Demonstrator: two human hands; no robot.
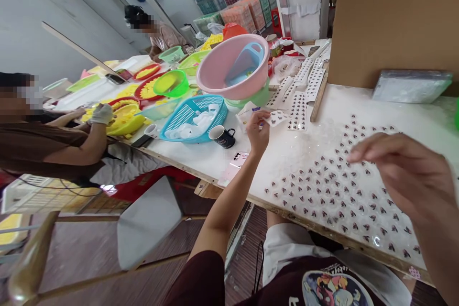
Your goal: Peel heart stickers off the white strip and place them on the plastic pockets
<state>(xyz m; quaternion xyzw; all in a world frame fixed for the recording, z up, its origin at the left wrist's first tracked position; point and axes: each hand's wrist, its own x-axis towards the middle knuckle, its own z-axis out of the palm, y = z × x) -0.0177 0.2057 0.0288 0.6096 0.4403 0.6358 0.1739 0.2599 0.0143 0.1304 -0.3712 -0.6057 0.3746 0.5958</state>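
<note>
My left hand pinches a small white sticker sheet printed with little dark motifs, holding it above the table. Over the right part of the table hangs my right hand, its thumb and fingertips drawn together. Whatever those fingertips may hold is too small to make out. Below it, many clear round discs, each bearing a small dark-and-pink motif, lie spread out in rows. Plain clear discs lie to their left. Longer strips of sticker sheets rest beyond my left hand.
A blue basket of translucent pieces, a dark mug, a pink phone and a large pink basin stand to the left. A cardboard panel rises behind. Two other people sit along the table among yellow pieces.
</note>
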